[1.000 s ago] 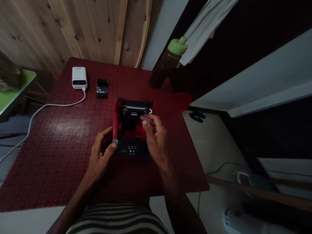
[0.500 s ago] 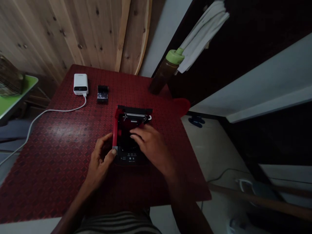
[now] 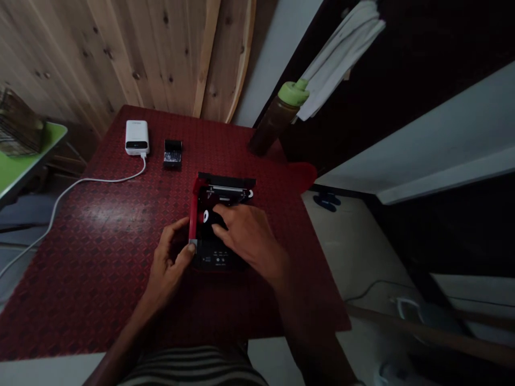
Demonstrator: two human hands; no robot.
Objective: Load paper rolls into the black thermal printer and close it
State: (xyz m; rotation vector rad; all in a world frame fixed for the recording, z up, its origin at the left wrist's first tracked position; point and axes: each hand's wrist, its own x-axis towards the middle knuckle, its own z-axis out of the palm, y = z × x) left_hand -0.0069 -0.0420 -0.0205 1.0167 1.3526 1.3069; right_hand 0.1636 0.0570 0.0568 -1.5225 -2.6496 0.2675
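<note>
A small red and black printer-like device (image 3: 219,257) with its lid raised sits on the table in front of me. My left hand (image 3: 171,257) grips its left side, thumb on the grey front corner and fingers curled around the red wall. Over the open compartment, my right hand (image 3: 245,233) pinches a dark roll (image 3: 206,216) whose white ring-shaped end faces left. The rest of the roll is covered by my fingers and the shadow inside. Behind the device, to the left, lies a black ribbon roll (image 3: 173,153) with a shiny strip.
The red patterned table (image 3: 100,257) carries a white power bank (image 3: 137,138) with a white cable (image 3: 94,180) running off left. A brown bottle (image 3: 276,120) with a green lid stands at the back right. A red stool (image 3: 303,177) shows beyond the right edge.
My right hand has lifted slightly and turned, so the dark roll's white end now shows between the fingers and the red wall. My left hand keeps its hold.
</note>
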